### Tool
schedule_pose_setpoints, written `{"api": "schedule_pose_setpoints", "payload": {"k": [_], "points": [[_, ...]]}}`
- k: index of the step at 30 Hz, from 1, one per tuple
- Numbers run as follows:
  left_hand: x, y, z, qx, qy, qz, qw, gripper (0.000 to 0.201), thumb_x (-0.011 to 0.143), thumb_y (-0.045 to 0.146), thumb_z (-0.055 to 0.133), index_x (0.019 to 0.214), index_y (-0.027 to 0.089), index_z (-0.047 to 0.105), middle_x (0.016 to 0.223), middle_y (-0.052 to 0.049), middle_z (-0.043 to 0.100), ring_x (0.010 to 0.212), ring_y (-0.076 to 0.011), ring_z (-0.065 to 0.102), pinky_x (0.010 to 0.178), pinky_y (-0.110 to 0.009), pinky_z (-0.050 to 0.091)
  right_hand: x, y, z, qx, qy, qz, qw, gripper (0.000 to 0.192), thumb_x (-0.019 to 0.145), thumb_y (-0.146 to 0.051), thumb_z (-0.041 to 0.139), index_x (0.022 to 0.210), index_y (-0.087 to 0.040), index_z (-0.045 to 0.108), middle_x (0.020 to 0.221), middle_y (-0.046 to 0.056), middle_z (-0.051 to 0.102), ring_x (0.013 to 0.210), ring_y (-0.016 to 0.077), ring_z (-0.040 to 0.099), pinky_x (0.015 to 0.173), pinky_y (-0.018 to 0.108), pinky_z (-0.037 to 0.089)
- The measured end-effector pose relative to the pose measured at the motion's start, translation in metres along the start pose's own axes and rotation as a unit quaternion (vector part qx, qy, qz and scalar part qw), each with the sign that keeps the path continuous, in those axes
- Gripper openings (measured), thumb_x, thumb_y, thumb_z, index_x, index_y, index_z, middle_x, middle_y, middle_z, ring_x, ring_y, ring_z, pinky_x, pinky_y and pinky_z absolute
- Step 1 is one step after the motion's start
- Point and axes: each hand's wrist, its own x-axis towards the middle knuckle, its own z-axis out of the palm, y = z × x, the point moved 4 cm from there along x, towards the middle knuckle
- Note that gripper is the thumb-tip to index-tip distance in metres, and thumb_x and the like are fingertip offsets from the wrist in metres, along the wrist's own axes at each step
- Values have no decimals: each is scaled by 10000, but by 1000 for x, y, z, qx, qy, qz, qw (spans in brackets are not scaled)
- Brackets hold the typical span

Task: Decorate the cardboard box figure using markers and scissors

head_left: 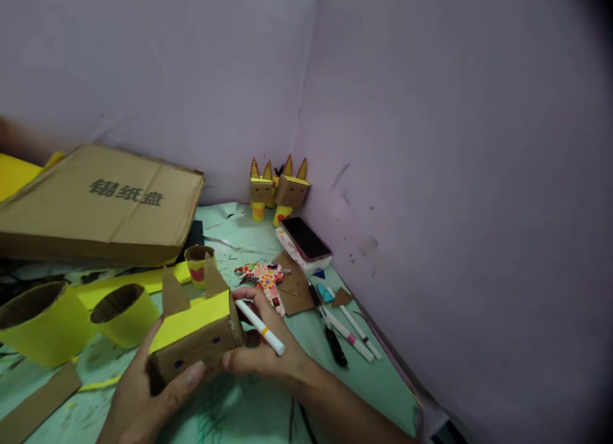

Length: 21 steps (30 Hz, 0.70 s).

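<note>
Between my two hands is a small cardboard box [201, 342] with a bright yellow top, two pointed cardboard ears and two dark dots on its front. My left hand [148, 393] grips its left end, thumb across the lower front. My right hand [268, 342] closes round the right end, thumb at the lower front edge. A white marker [261, 328] with a yellow band is also held in the right hand, lying across the fingers. Just beyond the box stands a short yellow tube [196, 265] with a red patch. Two wider yellow tubes, one of them nearer [123, 313], are to the left.
A large flat cardboard carton [110, 201] fills the back left. Finished box-headed figures [287, 191] stand in the corner by the walls. A phone [305, 238], a flowered glue gun [267, 279], scissors [330, 326] and markers [352, 335] lie on the right. A cardboard strip [41, 399] is front left.
</note>
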Motion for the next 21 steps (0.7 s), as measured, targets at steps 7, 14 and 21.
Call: {"api": "schedule_pose_setpoints", "payload": {"k": [7, 14, 21], "points": [[-5, -5, -12, -30, -10, -6, 999, 922, 531, 629, 834, 1358, 382, 509, 947, 69, 805, 952, -359, 697, 780, -416, 605, -12, -27, -2, -105, -79, -43, 990, 820, 548, -494, 894, 1224, -252, 500, 1273, 87, 586, 1199, 318, 551, 946, 431, 472], [-7, -5, -1, -34, -10, -6, 999, 971, 542, 653, 810, 1345, 203, 501, 1159, -67, 750, 1064, -384, 664, 871, -426, 587, -10, -23, -9, -119, -96, -33, 988, 737, 603, -445, 878, 1197, -234, 497, 1273, 103, 570, 1146, 300, 570, 867, 391, 500], [-1, -10, 8, -22, -93, 42, 995, 950, 630, 658, 753, 1378, 182, 410, 1285, -131, 668, 1140, -380, 628, 976, -450, 523, -7, -13, -9, -60, -107, -1, 992, 674, 631, -367, 851, 1161, -220, 462, 1152, 83, 613, 1075, 285, 619, 787, 359, 516]]}}
